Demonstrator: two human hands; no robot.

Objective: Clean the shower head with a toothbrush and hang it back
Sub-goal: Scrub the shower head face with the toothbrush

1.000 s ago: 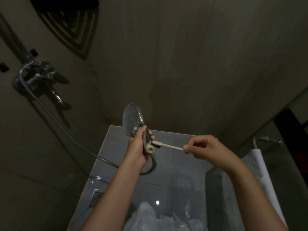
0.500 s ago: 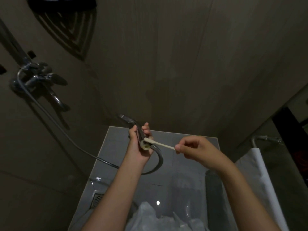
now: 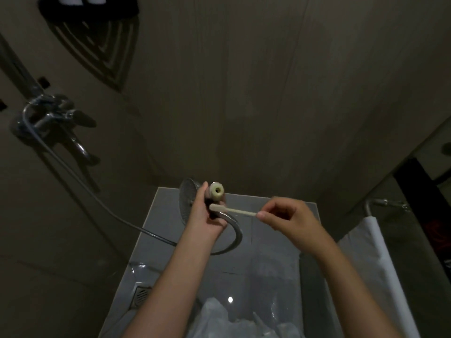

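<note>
Dim bathrm (image 3: 268, 93): L fingers (image 3: 204, 189) grip shower head (image 3: 186, 202), R fingers (image 3: 264, 215) pinch toothbrush (image 3: 234, 211), prob. touching.

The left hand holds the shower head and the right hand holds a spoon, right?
Not a spoon. The head view shows the right hand pinching a pale toothbrush. The left hand does hold the shower head.

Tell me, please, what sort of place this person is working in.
Most likely a bathroom shower stall: a wall-mounted mixer tap, its hose running to the hand-held shower head, and a floor drain.
</note>
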